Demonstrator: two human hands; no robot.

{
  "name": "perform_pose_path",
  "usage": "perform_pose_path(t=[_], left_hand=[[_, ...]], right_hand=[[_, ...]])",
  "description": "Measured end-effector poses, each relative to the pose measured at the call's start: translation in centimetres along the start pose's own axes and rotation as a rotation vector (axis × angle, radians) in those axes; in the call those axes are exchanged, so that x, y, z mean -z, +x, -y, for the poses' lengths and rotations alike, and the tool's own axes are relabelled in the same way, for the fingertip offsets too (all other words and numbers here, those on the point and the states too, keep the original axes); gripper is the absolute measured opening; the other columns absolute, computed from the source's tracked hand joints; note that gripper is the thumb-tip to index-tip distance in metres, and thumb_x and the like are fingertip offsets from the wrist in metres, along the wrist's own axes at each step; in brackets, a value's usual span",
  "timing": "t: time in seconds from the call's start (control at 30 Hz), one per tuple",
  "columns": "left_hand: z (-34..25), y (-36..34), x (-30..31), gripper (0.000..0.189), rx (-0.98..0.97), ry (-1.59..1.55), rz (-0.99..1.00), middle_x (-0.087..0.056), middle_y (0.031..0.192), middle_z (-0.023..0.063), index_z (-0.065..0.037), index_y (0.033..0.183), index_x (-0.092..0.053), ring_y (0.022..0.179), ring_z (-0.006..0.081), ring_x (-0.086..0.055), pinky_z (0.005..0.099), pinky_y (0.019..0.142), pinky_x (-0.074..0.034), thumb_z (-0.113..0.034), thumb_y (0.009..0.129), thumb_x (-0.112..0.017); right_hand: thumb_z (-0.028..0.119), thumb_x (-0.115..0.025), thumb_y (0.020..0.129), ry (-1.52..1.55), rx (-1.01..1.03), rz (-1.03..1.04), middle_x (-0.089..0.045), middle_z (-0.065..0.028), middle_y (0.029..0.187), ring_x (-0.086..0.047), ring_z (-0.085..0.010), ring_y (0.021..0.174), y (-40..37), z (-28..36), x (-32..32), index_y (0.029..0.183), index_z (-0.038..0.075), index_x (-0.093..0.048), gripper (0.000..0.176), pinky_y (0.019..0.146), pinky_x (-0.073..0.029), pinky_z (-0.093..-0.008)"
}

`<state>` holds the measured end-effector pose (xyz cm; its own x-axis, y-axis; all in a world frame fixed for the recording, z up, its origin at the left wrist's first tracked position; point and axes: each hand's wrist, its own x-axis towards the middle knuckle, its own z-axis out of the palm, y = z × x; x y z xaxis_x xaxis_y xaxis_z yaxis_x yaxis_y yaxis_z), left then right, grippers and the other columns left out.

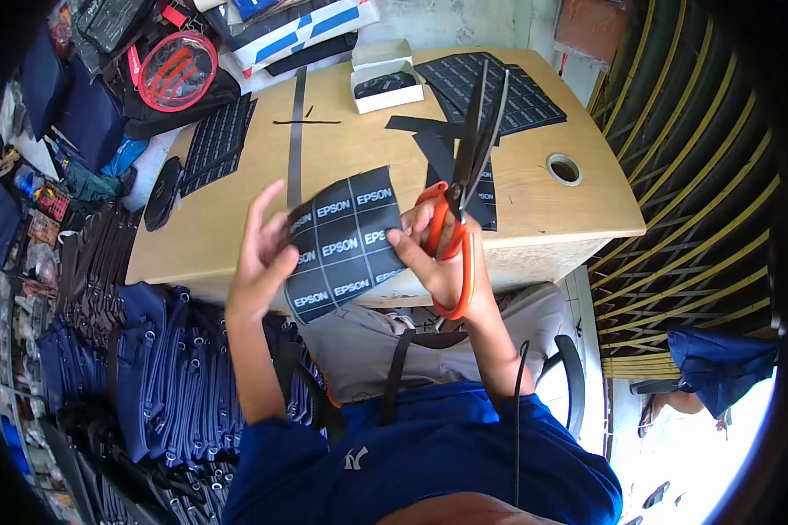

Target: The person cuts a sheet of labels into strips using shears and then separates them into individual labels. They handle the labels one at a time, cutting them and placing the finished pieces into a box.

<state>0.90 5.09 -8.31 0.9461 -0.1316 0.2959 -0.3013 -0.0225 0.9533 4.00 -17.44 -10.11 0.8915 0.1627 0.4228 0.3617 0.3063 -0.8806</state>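
Observation:
A black sheet printed with rows of white EPSON labels is held up between my hands, over the table's front edge. My right hand pinches its right edge between thumb and fingers. Orange-handled scissors hang on the same hand, their long blades pointing up and slightly apart, clear of the sheet. At the sheet's left edge is my left hand, fingers spread and thumb near the edge; whether it grips the sheet is hard to make out.
On the wooden table lie black strips, more printed sheets at the back right and a white box of small black pieces. Blue straps hang at the left. A folding metal gate stands right.

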Motion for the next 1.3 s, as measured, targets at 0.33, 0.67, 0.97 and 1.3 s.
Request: perform_pose_path(t=[0.33,0.67,0.97,1.3], left_hand=[[6.4,-8.7,-6.9,0.070,0.126,-0.160,-0.085,-0.046,0.128,0.0147,0.003,0.130,-0.035,0.119,0.0244,-0.046,0.0397,0.098,-0.038,-0.040,0.083,-0.064],[8.9,-8.1,-6.9,0.053,0.286,-0.734,-0.130,-0.056,0.117,0.0154,-0.004,0.125,-0.041,0.097,0.0271,-0.060,0.0358,0.077,-0.049,-0.048,0.096,-0.034],[11.8,-8.3,-6.4,0.014,0.343,-0.720,-0.397,-0.060,0.078,0.0018,-0.007,0.088,-0.059,0.069,0.0103,-0.057,0.0178,0.053,-0.041,-0.020,0.092,-0.056],[10.3,-6.2,-9.9,0.011,0.374,-0.663,-0.574,-0.065,0.079,0.0086,-0.001,0.089,-0.062,0.076,0.0154,-0.066,0.0215,0.067,-0.052,-0.011,0.087,-0.062]], right_hand=[[0.001,-0.068,0.077,-0.183,0.022,-0.274,-0.055,-0.0021,0.066,-0.044,-0.0020,0.048,3.2,-4.9,-0.6,0.077,0.003,-0.046,0.022,0.042,-0.034,-0.0196],[0.008,-0.067,0.077,-0.530,0.071,-0.110,-0.055,-0.0079,0.059,-0.053,-0.0102,0.052,5.0,-6.7,-0.1,0.079,-0.001,-0.051,0.018,0.049,-0.042,-0.0267],[0.024,-0.071,0.078,-0.817,0.008,0.043,-0.054,-0.0140,0.057,-0.056,-0.0207,0.052,5.2,-4.1,-0.2,0.076,-0.003,-0.051,0.034,0.053,-0.044,-0.0334],[0.030,-0.073,0.077,-0.497,-0.172,0.104,-0.049,-0.0088,0.055,-0.047,-0.0110,0.051,-2.7,-0.9,2.7,0.081,-0.003,-0.051,0.039,0.050,-0.040,-0.0277]])
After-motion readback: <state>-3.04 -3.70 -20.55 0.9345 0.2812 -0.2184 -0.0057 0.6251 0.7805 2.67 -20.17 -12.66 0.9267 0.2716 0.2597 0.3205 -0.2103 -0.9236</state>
